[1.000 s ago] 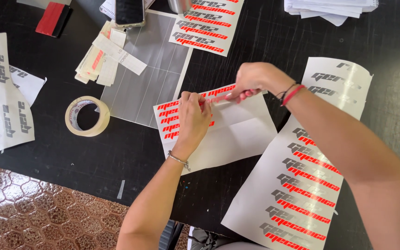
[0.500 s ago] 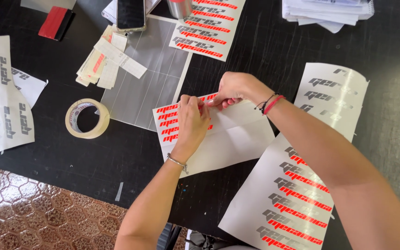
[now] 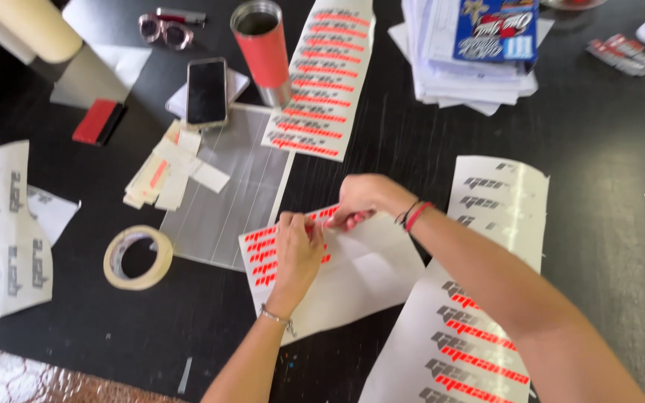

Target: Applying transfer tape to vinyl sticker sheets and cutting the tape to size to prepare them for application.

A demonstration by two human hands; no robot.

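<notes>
i use the white sticker sheet with red decals (image 3: 352, 272) as my landmark, lying on the black tabletop (image 3: 621, 239) right under my hands. my left hand (image 3: 298, 250) lies flat over its rows of red decals, fingers spread and pressing the sheet down, clenched on nothing. my right hand (image 3: 363, 198) sits at the sheet's upper edge, thumb and fingers pinched on a thin red strip (image 3: 352, 220) there. half a second ago that pinch was out toward the sheet's right side; now it has come in close beside my left fingertips, so by my guess the peel has run most of the way along the top row.

right of the sheet, and nearer to me, lies a long white sheet of grey and red decals (image 3: 472, 328), partly under my right forearm. left of the sheet rests a roll of cream masking tape (image 3: 138, 257), and further left a white sheet with grey lettering (image 3: 1, 239).

beyond the sheet's upper left lies a clear gridded film (image 3: 237, 186) with a heap of small paper scraps (image 3: 173, 172) at its left edge. further off stand a black phone (image 3: 207, 91) and a red metal tumbler (image 3: 264, 48); it is open at the top and i cannot see what is in it. past its upper right sits a stack of white papers (image 3: 457, 67).
</notes>
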